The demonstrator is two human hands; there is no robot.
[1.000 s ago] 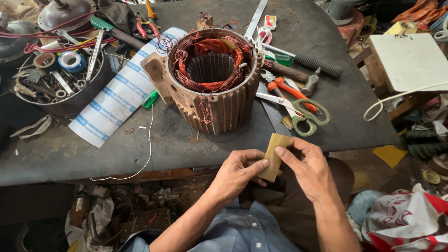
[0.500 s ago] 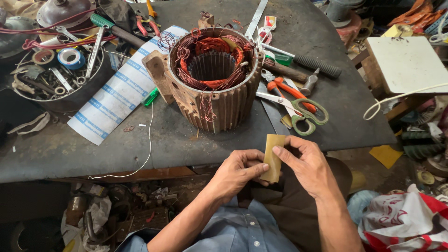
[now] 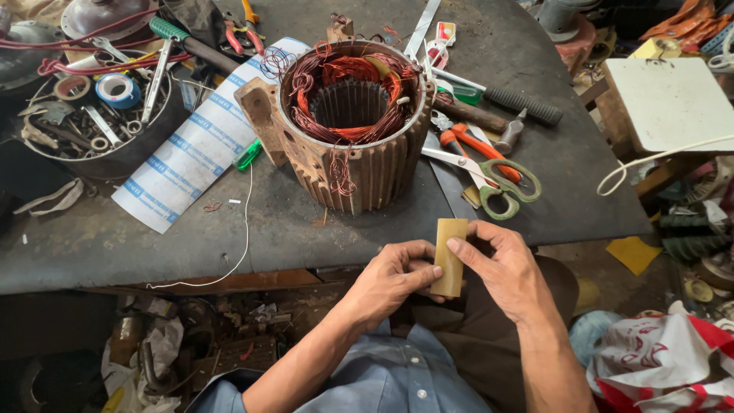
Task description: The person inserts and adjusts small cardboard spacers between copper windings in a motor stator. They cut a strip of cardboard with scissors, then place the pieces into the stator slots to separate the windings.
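Both hands hold a small tan rectangular strip (image 3: 450, 243), stood upright just in front of the dark table's near edge. My left hand (image 3: 390, 277) pinches its lower left side with thumb and fingers. My right hand (image 3: 501, 266) grips its right side, index finger lying across the face. Beyond the strip, on the table, stands a ribbed motor stator housing (image 3: 353, 130) with copper windings inside and loose wire ends hanging over its rim.
Green-handled scissors (image 3: 489, 180), orange-handled pliers (image 3: 478, 149) and a hammer (image 3: 489, 115) lie right of the stator. A white printed sheet (image 3: 191, 149) and a round tray of tools and tape rolls (image 3: 92, 115) sit left. A white stool (image 3: 673, 103) stands right. A thin white wire (image 3: 241, 237) trails over the table edge.
The strip has been turned from tilted to upright between the fingers and raised slightly. The view has shifted a little closer to the table.
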